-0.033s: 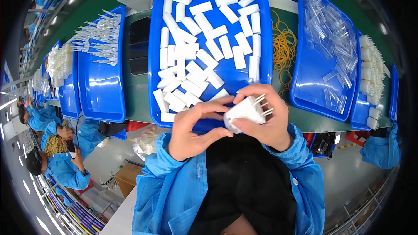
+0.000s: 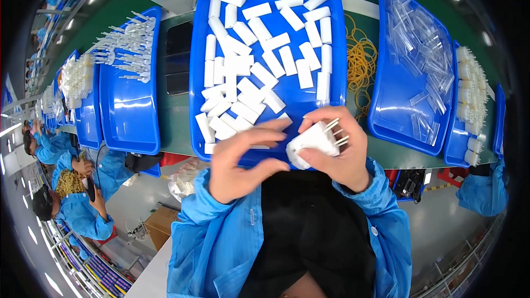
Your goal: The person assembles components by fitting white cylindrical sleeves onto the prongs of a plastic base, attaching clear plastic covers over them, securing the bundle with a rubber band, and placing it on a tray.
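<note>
My right hand (image 2: 342, 146) is closed around a white plastic piece (image 2: 313, 144) at the near right edge of the large blue tray (image 2: 339, 27). Several thin pale pins stick out of its far right side; whether it is one part or several pressed together, I cannot tell. Left of it, my left hand (image 2: 237, 160) hovers over the tray's near edge, fingers apart and holding nothing, slightly blurred. White rectangular blocks (image 2: 273, 63) lie scattered across the tray, and my left fingers hide some of the nearest ones.
Yellow rubber bands (image 2: 361, 60) lie right of the tray, beside a blue tray of clear plastic sleeves (image 2: 422, 49). Farther right stand white pinned parts (image 2: 472, 88). At left are two dark flat panels (image 2: 178, 60) and a tray with thin white stemmed parts (image 2: 130, 44). Co-workers (image 2: 83, 198) sit left.
My left hand has drawn a little left, away from the white piece, and its fingers have spread. The right hand keeps its hold, nearly still.
</note>
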Action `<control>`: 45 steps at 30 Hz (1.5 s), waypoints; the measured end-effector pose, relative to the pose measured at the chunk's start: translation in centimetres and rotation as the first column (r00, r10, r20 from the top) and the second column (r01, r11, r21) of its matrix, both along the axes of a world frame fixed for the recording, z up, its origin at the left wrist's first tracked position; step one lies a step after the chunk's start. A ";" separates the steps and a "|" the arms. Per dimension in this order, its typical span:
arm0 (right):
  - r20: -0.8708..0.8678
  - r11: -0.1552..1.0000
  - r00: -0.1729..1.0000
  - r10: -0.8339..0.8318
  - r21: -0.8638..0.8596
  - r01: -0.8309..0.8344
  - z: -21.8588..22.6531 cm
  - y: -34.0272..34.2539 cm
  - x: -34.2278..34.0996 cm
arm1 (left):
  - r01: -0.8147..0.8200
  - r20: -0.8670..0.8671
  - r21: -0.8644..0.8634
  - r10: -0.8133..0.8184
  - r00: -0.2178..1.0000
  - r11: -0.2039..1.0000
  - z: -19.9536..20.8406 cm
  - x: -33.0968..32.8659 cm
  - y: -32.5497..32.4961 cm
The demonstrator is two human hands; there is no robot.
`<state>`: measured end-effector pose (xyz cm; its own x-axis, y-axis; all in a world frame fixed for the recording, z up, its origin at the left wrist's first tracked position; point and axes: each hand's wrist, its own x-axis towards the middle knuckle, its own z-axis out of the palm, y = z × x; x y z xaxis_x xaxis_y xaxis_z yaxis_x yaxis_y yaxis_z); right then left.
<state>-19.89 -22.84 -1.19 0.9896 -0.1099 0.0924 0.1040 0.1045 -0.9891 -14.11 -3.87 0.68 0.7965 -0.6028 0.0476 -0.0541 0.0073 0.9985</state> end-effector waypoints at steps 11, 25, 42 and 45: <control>-0.015 0.878 0.999 -0.033 -0.478 0.022 0.3 0.4 0.2 | -0.708 0.818 0.431 0.088 0.568 0.559 -3.8 13.6 5.5; 0.030 0.844 0.999 -0.033 -0.534 0.044 0.1 0.2 0.0 | -0.769 0.882 0.415 -0.009 0.471 0.486 -6.6 17.5 3.7; 0.021 0.998 0.998 -0.064 -0.004 0.064 0.4 -0.6 -0.6 | -0.196 0.112 -0.132 0.211 0.971 0.972 0.6 0.4 1.8; 0.080 0.998 0.996 -0.049 0.044 0.045 0.6 -0.5 -0.5 | -0.052 -0.169 -0.250 0.009 0.986 0.967 -0.3 -1.2 -0.5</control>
